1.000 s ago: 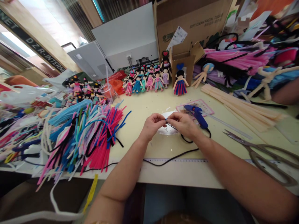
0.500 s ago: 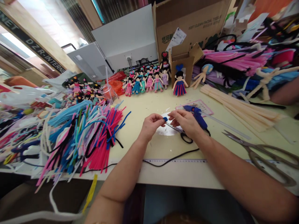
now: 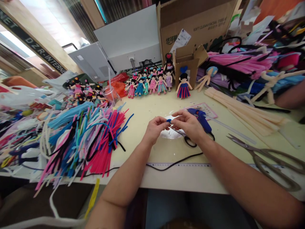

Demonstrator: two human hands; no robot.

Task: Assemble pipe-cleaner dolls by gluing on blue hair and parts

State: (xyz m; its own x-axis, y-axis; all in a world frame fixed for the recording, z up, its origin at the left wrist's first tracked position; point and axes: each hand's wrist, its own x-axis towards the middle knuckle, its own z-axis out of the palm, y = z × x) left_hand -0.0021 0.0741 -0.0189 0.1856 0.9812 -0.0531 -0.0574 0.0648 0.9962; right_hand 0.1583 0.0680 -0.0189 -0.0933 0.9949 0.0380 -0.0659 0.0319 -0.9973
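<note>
Near the middle of the table, a small blue piece (image 3: 169,121) is pinched between both hands. My left hand (image 3: 156,128) grips it from the left with thumb and fingertips. From the right, my right hand (image 3: 187,124) closes its thumb and finger on the same piece. Small scissors with black handles (image 3: 190,142) lie under my right hand, their blades partly hidden by it. A blue glue gun (image 3: 202,119) rests just beyond that hand, on the right.
Pipe cleaners (image 3: 102,146) are heaped at left. Small dolls (image 3: 152,82) stand at the back, near a cardboard box (image 3: 195,28). Large scissors (image 3: 264,152) and beige strips (image 3: 245,109) lie at right. A black cord (image 3: 176,162) crosses the front.
The fingers of my right hand have moved left and closed on the blue piece, which now shows less between the hands. My left hand has barely moved.
</note>
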